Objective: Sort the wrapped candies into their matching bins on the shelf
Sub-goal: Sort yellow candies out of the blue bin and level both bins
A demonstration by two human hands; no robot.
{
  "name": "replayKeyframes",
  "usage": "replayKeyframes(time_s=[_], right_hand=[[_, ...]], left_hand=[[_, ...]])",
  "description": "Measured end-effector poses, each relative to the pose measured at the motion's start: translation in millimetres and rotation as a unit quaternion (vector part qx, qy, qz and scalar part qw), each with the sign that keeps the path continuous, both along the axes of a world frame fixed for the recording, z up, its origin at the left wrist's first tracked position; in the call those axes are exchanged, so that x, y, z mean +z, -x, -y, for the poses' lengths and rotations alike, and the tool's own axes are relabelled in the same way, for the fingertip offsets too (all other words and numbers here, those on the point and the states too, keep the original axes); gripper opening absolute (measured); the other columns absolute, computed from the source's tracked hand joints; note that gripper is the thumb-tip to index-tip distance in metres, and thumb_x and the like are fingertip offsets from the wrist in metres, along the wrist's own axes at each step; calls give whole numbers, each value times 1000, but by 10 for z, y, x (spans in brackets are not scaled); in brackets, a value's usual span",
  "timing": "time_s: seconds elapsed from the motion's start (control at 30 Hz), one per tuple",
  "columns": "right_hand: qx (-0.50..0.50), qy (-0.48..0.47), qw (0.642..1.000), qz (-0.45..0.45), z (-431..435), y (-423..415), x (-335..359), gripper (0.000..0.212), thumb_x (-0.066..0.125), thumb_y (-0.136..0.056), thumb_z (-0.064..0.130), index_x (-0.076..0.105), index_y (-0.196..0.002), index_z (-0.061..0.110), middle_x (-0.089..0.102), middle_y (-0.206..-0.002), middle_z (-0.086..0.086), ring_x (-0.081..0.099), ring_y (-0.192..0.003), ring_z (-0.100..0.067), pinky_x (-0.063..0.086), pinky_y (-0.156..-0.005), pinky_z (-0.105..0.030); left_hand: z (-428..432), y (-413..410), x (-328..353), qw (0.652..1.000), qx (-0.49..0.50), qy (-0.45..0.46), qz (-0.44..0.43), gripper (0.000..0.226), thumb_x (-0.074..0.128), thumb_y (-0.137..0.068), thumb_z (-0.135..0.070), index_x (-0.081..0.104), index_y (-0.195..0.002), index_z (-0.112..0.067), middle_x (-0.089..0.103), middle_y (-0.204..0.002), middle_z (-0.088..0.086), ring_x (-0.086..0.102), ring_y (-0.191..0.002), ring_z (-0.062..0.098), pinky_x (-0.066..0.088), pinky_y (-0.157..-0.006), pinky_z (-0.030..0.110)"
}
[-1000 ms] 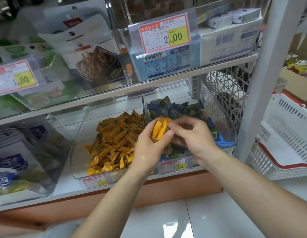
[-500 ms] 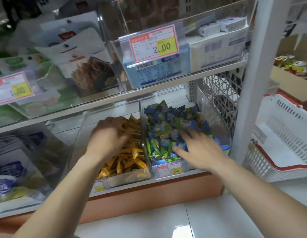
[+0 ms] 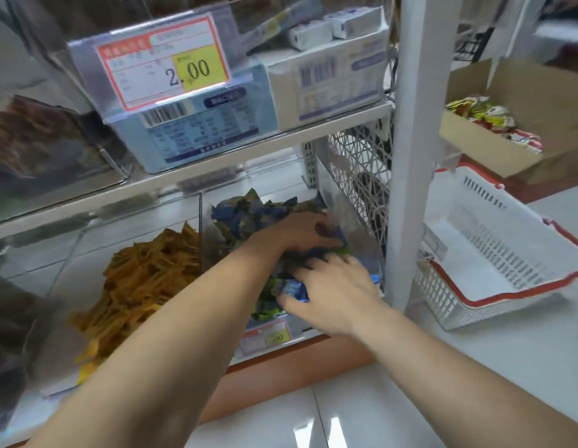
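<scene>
Landmark: clear plastic bin [image 3: 345, 216] on the lower shelf, heaped with blue and green wrapped candies [image 3: 245, 215]. Both hands are inside it.

Left hand [image 3: 300, 231]: reaches in across the bin's front edge, toward its back right. Knuckles up, fingers bent down into the heap, tips buried among wrappers. Cannot tell whether it has hold of a candy.

Right hand [image 3: 336, 286]: nearer the bin's front, palm down on the heap. Fingers spread and fairly straight, pressing on the wrappers. Thumb stretched left, touching a light blue wrapped candy [image 3: 292, 289] on top of the front pile. The hand lies open on the pile.

Just left of the bin: second clear bin [image 3: 64, 260] of the same make, holding yellow-orange wrapped candies [image 3: 145, 279]. A clear wall parts the two heaps.

On the bin's front face: small red-and-yellow price tag [image 3: 265, 337], blurred, just right of the left forearm.

Above the bin, on the next shelf up: larger red-bordered price label [image 3: 164, 66] reading 2.00.

Right of the bin: white upright shelf post [image 3: 410, 156], close against the bin's right side. Beyond the post sits a white plastic basket with red rim [image 3: 494, 240]. Behind that is a brown cardboard box [image 3: 484, 147] holding red-and-yellow packets.
</scene>
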State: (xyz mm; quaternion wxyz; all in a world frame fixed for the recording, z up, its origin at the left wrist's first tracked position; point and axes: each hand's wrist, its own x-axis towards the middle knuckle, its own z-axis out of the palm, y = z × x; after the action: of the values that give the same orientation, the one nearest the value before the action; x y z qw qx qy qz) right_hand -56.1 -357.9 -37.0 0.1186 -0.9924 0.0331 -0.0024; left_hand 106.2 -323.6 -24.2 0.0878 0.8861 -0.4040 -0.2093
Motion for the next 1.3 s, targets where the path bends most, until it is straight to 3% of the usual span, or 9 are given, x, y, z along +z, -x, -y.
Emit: replayKeyframes(time_s=[0.17,0.27,0.47,0.57,0.67,0.77,0.93,1.03,1.3], right_hand=[[-6,-36,999,-11,26,6,-29,75,20,-79,77,49,-138,41,54,-139,5,47,-124,-26,39,-99,-42],[-8,-42,999,-8,30,25,-40,70,25,-82,76,49,-138,41,54,-138,2,49,-122,-28,40,-99,-43],[-7,-56,998,9,46,39,8,63,37,-86,74,52,-136,39,55,-136,4,51,-122,-27,42,-98,-40],[-51,-170,981,75,78,30,63,49,51,-89,58,57,-127,28,53,-128,0,47,-119,-25,45,-95,-39],[-130,-265,934,200,136,3,133,43,59,-91,38,51,-128,18,47,-125,-1,46,-119,-22,43,-97,-36],[-114,-289,931,192,143,-7,156,49,54,-97,37,43,-142,20,50,-134,1,44,-127,-19,40,-103,-35],[-119,-213,951,191,138,43,44,24,49,-101,37,63,-116,24,67,-102,3,62,-95,-23,47,-71,-36],[-97,-92,978,160,125,50,-28,32,47,-100,40,63,-122,23,62,-117,2,56,-106,-24,46,-82,-36],[-85,-60,981,164,125,66,-93,26,47,-96,35,62,-112,21,68,-102,0,65,-91,-23,39,-67,-32]], left_hand=[[21,-91,-69,999,3,-39,8,28,75,-83,-42,75,-89,-14,69,-82,-1,64,-81,18,43,-68,26],[27,-54,-45,999,-4,-41,24,21,74,-83,-35,74,-94,-17,72,-99,2,65,-90,19,50,-79,31],[-176,45,101,991,60,82,84,7,75,-79,-34,73,-82,-28,69,-95,-8,64,-92,16,53,-80,34],[-378,96,322,969,89,212,88,6,75,-80,-34,71,-81,-37,65,-96,-11,59,-91,8,43,-76,23],[-648,228,517,956,82,277,56,9,73,-83,-37,70,-82,-45,66,-95,-25,58,-92,-7,37,-71,4],[-819,428,558,955,30,291,-52,10,69,-86,-32,73,-90,-40,71,-92,-19,65,-90,-1,47,-79,13],[-680,361,543,966,49,247,-54,13,66,-92,-33,73,-87,-44,72,-89,-24,65,-88,-8,47,-79,16],[-243,196,467,967,75,238,49,14,61,-94,-36,74,-96,-33,69,-91,-21,61,-84,-5,38,-71,11],[304,-208,-107,997,69,36,13,29,63,-94,-24,72,-97,3,67,-102,19,65,-95,30,52,-87,41]])
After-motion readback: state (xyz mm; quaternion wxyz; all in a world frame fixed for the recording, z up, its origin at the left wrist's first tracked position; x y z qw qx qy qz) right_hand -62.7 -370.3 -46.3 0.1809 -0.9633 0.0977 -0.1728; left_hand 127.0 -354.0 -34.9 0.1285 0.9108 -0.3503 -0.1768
